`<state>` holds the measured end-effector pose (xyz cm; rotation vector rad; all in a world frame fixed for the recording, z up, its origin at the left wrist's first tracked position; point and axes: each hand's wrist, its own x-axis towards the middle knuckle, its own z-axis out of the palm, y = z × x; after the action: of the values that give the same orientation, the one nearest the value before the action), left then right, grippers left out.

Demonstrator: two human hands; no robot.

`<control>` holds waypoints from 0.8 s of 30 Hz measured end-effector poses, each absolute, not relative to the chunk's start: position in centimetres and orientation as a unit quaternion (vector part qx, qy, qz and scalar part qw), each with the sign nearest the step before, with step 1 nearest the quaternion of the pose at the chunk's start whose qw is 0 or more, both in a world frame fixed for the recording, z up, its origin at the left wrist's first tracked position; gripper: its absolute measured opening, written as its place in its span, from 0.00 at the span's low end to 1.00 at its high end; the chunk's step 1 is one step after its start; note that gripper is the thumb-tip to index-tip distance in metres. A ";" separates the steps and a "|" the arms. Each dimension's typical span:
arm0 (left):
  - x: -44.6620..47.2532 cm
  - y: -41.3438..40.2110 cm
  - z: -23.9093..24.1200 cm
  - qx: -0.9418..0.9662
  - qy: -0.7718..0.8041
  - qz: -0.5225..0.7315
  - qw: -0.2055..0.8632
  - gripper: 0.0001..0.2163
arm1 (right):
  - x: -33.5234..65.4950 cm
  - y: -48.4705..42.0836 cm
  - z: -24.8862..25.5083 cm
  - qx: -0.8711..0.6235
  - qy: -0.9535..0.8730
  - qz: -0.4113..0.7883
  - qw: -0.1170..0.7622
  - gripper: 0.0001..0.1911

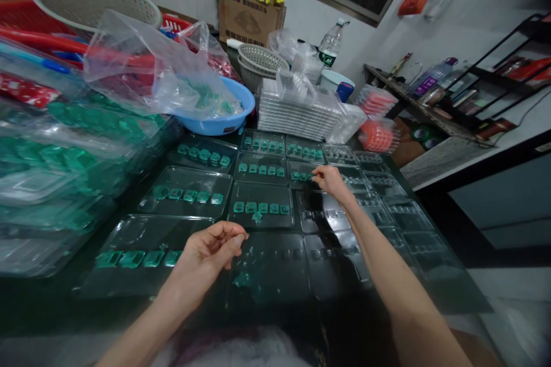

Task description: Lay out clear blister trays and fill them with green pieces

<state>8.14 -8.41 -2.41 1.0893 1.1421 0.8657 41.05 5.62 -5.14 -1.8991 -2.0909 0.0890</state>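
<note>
My right hand (329, 179) reaches to a clear plastic tray (301, 184) in the middle. Its thumb and forefinger pinch a small green translucent piece (309, 176) at the end of that tray's row. Nearer to me, my left hand (210, 246) hovers over the front trays with thumb and fingertips pressed together; whatever may be between them is hidden. Beside it lies a tray with a row of green cube-like pieces (152, 258). Another filled tray (262, 221) has a loose green piece (257, 216) below its row. Green bits (241, 280) lie on the front middle tray (275, 287).
Trays without green pieces (411, 215) cover the right of the dark table. Stacked filled trays (55, 183) crowd the left. Behind stand a blue basin (235, 117) with a plastic bag (142, 69), a stack of clear trays (297, 112), colanders (262, 57) and a water bottle (331, 43).
</note>
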 end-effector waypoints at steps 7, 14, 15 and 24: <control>8.8 -8.7 -1.8 0.570 0.514 0.383 0.515 0.08 | 39.0 4.0 -3.5 -0.666 -0.744 -0.003 0.049 0.10; 7.0 -10.7 -2.6 0.773 0.461 0.261 0.350 0.09 | 36.3 -1.3 -1.3 -0.677 -0.717 -0.049 0.161 0.27; 6.9 -11.0 -2.7 0.798 0.446 0.237 0.328 0.11 | 35.5 -2.6 -1.1 -0.658 -0.727 -0.033 0.196 0.24; 7.7 -11.6 -3.1 0.866 0.431 0.154 0.203 0.08 | 29.1 -13.8 -1.3 -0.502 -0.828 0.206 0.145 0.07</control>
<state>7.73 -11.59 -3.13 2.4155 1.2016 0.4290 29.08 -13.79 -1.28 -1.4458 -2.3848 0.5935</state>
